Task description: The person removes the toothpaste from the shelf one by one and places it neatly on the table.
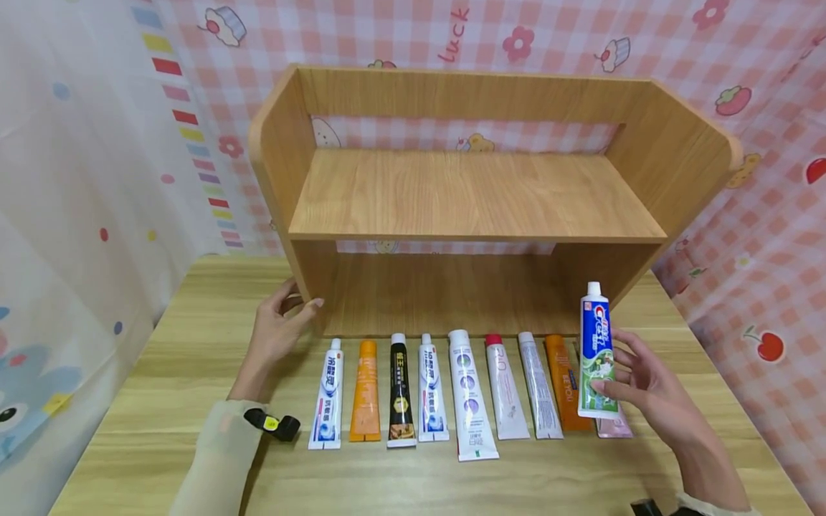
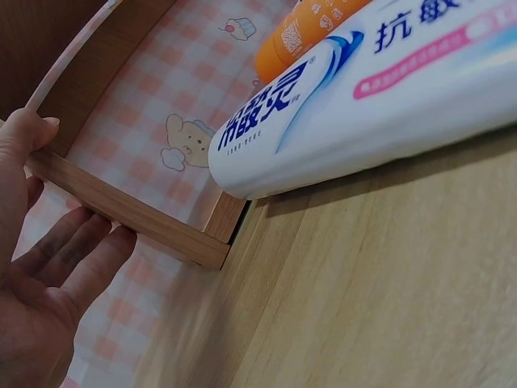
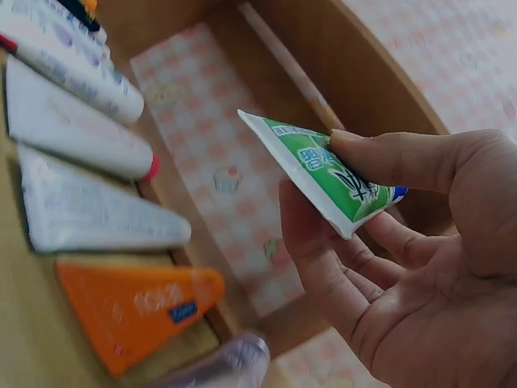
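My right hand (image 1: 652,390) pinches a blue and green toothpaste tube (image 1: 596,351), cap up, above the right end of a row of tubes. In the right wrist view the thumb lies on the green face of that tube (image 3: 327,166) and fingers are behind it. My left hand (image 1: 280,330) grips the front edge of the left side panel of a wooden shelf (image 1: 477,193), thumb on one side and fingers on the other, as the left wrist view also shows. Nearest to it lies a white and blue toothpaste tube (image 1: 326,398).
Along the shelf's front lie an orange tube (image 1: 366,394), a black tube (image 1: 401,394), a large white tube (image 1: 472,401), a red-capped tube (image 1: 508,394), a dark orange tube (image 1: 568,387) and others. A pink tube (image 1: 613,428) is partly hidden under the held one. Patterned cloth (image 1: 413,36) hangs behind.
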`<state>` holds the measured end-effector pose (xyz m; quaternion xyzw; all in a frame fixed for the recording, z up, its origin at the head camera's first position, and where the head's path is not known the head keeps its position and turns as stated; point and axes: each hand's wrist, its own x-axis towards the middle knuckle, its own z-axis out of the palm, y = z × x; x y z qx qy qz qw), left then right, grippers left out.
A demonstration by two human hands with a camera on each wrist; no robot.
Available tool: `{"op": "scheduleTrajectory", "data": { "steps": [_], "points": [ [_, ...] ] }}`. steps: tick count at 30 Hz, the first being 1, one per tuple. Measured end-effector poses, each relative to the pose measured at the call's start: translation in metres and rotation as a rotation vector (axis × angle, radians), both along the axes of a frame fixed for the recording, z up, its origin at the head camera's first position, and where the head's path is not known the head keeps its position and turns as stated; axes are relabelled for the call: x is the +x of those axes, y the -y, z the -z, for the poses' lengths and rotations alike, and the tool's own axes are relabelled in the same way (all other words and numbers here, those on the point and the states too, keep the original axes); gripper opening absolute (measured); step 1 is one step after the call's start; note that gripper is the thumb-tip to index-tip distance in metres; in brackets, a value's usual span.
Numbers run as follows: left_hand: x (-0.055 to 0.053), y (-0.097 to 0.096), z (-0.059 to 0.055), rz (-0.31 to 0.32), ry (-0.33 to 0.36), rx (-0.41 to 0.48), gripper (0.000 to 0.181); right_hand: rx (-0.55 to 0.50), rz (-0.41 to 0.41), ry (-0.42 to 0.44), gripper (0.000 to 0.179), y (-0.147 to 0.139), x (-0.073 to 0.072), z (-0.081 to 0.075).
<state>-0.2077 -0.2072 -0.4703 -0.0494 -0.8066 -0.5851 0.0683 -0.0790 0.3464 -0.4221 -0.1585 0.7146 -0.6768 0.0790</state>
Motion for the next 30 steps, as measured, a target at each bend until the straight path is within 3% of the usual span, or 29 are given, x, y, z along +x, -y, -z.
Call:
{"op": "scheduleTrajectory", "data": {
  "steps": [8,22,25,30],
  "points": [
    [-0.002,-0.001,0.0,-0.003,0.002,-0.012,0.061,-0.013,0.026,0.052,0.068,-0.022,0.009,0.018],
    [-0.001,-0.001,-0.002,-0.007,0.025,-0.013,0.062,0.057,0.045,0.148,0.064,-0.065,0.016,0.038],
    [-0.001,0.0,-0.002,-0.011,0.024,-0.011,0.062,0.129,0.09,0.182,0.061,-0.072,0.016,0.041],
    [0.0,0.0,0.0,-0.014,0.025,-0.018,0.062,0.371,0.207,0.289,0.055,-0.083,0.012,0.042]
  ]
}}
